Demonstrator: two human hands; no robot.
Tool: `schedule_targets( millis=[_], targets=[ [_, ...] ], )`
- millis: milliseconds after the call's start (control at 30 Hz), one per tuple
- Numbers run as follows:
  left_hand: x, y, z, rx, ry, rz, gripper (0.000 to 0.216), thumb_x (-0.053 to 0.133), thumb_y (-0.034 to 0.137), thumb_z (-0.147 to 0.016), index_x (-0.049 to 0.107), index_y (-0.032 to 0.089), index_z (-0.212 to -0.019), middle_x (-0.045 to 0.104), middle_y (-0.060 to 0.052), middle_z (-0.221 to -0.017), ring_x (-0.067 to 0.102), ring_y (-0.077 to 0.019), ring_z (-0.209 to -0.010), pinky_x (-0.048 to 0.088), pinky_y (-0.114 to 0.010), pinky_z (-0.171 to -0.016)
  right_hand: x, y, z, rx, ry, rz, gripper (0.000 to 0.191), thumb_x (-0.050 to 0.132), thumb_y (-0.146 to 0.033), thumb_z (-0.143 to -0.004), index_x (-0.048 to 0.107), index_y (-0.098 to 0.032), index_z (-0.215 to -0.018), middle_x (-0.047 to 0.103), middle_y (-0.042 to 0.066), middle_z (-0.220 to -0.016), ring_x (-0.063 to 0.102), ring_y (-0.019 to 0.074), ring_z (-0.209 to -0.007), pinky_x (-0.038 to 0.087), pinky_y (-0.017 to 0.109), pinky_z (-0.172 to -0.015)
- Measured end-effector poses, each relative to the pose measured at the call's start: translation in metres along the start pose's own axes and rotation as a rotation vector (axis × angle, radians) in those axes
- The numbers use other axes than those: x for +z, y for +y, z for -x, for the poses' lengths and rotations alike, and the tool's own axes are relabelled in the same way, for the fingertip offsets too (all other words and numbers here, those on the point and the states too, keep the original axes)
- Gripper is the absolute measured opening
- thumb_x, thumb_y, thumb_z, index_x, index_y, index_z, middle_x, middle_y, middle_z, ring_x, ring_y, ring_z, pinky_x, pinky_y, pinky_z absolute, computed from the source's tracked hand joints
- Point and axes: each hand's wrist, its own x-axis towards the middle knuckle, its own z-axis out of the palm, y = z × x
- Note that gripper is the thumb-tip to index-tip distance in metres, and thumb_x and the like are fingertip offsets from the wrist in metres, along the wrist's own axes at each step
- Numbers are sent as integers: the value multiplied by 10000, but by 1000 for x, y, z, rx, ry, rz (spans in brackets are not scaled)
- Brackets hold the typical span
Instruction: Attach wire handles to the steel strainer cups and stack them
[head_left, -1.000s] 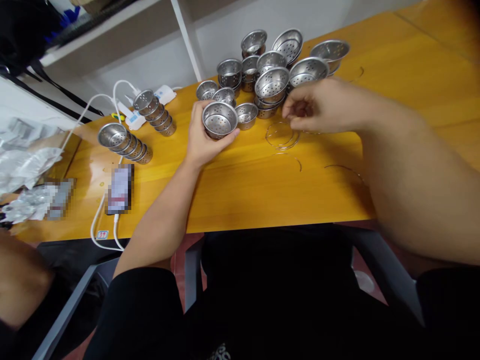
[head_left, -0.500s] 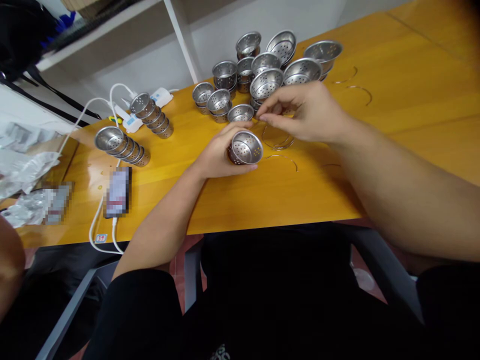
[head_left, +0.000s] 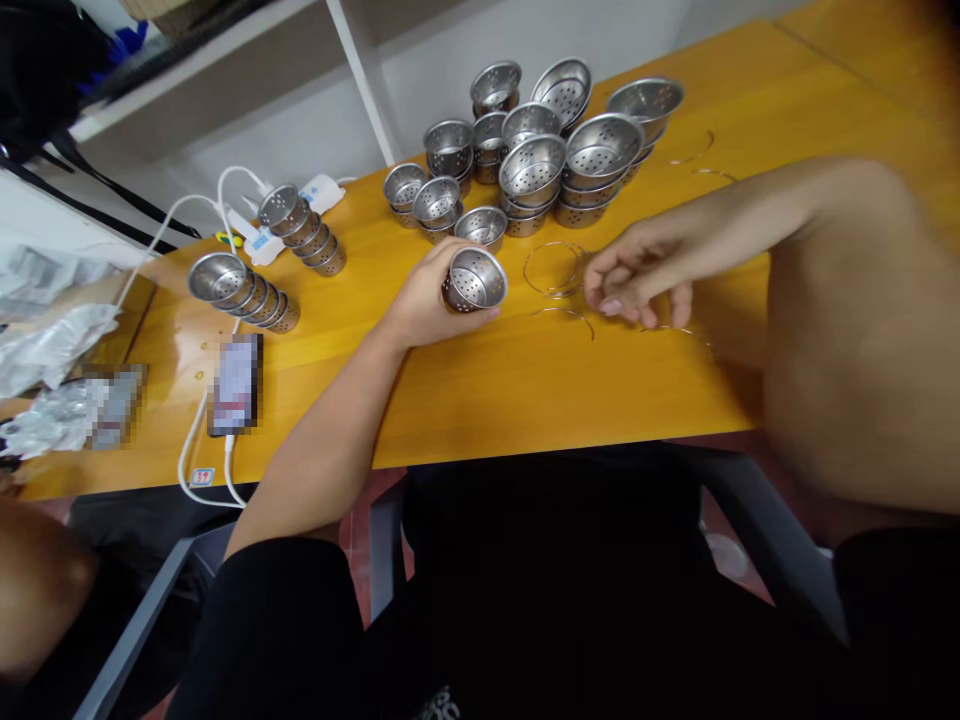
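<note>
My left hand (head_left: 435,300) is closed around a small perforated metal cup (head_left: 478,280), whose mouth tilts up toward me. The fingers wrap its left side and the thumb lies along the bottom. To the right, my right hand (head_left: 637,275) hangs low over the table with fingers loosely bent and apart; I see nothing held in it. Beside its fingertips lie thin wire rings (head_left: 551,270). A curved wire (head_left: 564,312) lies nearer me, and another bent wire (head_left: 679,332) passes just below the fingers.
Several stacked perforated cups (head_left: 532,170) stand along the back of the table (head_left: 525,410). Two leaning cup stacks (head_left: 244,285) are at left, near a phone (head_left: 235,385) and white cables. Plastic bags (head_left: 56,415) lie far left, where another person's arm (head_left: 45,580) shows.
My right hand has moved away from the cup, rightward and down toward the wires, and its pinch has loosened. My left hand and the cup have shifted slightly left and up.
</note>
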Motion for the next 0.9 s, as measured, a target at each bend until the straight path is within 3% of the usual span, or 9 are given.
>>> schedule_targets(
  millis=[100, 233, 300, 500, 600, 700, 800, 900],
  targets=[
    [0, -3, 1, 31, 14, -8, 876, 1110, 786, -905, 767, 340, -1576, 863, -120, -1611, 850, -417, -1576, 679, -643, -1453, 5, 1, -8, -113, -52, 38, 716, 955, -973, -999, 908, -291, -1213, 927, 105, -1005, 943, 320, -963, 774, 409, -764],
    [0, -6, 2, 0, 30, -37, 911, 1114, 816, -893, 754, 362, -1596, 851, -116, -1623, 825, -434, -1632, 646, -671, -1498, 6, 1, -13, -26, -5, 25, 452, 910, -725, -1123, 871, -290, -1237, 932, 85, -1030, 940, 295, -1016, 784, 401, -824],
    [0, -7, 3, -14, 27, -34, 914, 1125, 819, -886, 763, 364, -1591, 846, -114, -1620, 814, -442, -1647, 633, -680, -1514, 3, 5, -17, -38, 32, 11, 436, 932, -702, -1117, 851, -280, -1193, 921, 79, -1008, 929, 275, -978, 772, 383, -831],
    [5, -18, 1, 60, 38, 2, 943, 1128, 850, -874, 773, 366, -1600, 830, -108, -1580, 834, -446, -1575, 660, -703, -1463, -1, -2, -26, -251, 155, 84, 834, 982, -1046, -916, 869, -258, -1165, 914, 87, -1000, 868, 267, -895, 714, 444, -853],
    [7, -22, 1, 108, 38, -11, 936, 1065, 859, -950, 735, 318, -1639, 824, -135, -1606, 832, -432, -1566, 659, -679, -1453, 2, -17, -22, -331, 282, 70, 829, 982, -1060, -923, 860, -267, -1131, 897, 81, -1003, 833, 276, -952, 630, 464, -895],
    [6, -22, 2, 145, 51, -19, 905, 1034, 839, -993, 718, 305, -1651, 827, -139, -1613, 840, -405, -1549, 669, -633, -1445, 3, -24, -13, -309, 413, 80, 852, 962, -1095, -909, 838, -269, -1079, 809, 51, -880, 754, 243, -854, 562, 456, -842],
    [5, -20, 2, 149, 49, -33, 895, 1043, 824, -991, 728, 299, -1643, 833, -143, -1616, 843, -404, -1552, 680, -622, -1435, 1, -16, -7, -172, 246, 58, 913, 948, -1155, -851, 814, -261, -984, 752, 43, -813, 727, 212, -782, 588, 445, -808],
    [5, -20, 2, 132, 45, -46, 905, 1059, 815, -978, 737, 285, -1638, 839, -156, -1616, 843, -413, -1558, 689, -630, -1426, -2, -3, -9, -46, 62, -18, 1001, 994, -1208, -667, 850, -254, -934, 809, 77, -860, 808, 248, -829, 658, 453, -819]
  ],
)
